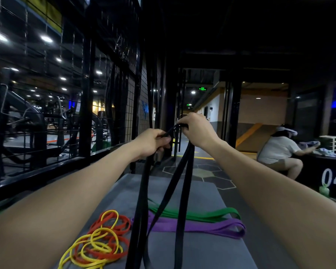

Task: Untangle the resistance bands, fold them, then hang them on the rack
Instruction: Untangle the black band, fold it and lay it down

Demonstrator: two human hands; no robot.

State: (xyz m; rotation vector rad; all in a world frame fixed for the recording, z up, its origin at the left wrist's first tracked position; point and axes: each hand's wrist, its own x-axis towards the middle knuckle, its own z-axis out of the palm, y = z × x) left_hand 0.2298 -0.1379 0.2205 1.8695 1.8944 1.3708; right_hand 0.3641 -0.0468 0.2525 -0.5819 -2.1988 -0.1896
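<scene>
Both my hands are raised in front of me and hold a black resistance band (pixel 181 193). My left hand (pixel 152 141) grips one strand of it, and my right hand (pixel 195 129) pinches its top loop slightly higher. Several black strands hang down from my hands to the grey mat (pixel 202 249). On the mat lie a green band (pixel 198 213) and a purple band (pixel 202 227), both flat and folded. A tangle of orange bands (pixel 109 239) and yellow bands (pixel 85 251) lies at the lower left. A black wire-grid rack (pixel 136 94) stands ahead on the left.
A black metal railing (pixel 47 167) runs along my left, with gym machines behind it. A person in a white shirt (pixel 279 150) crouches at the right by a black box marked 04 (pixel 334 179). A dim corridor (pixel 194 113) lies ahead.
</scene>
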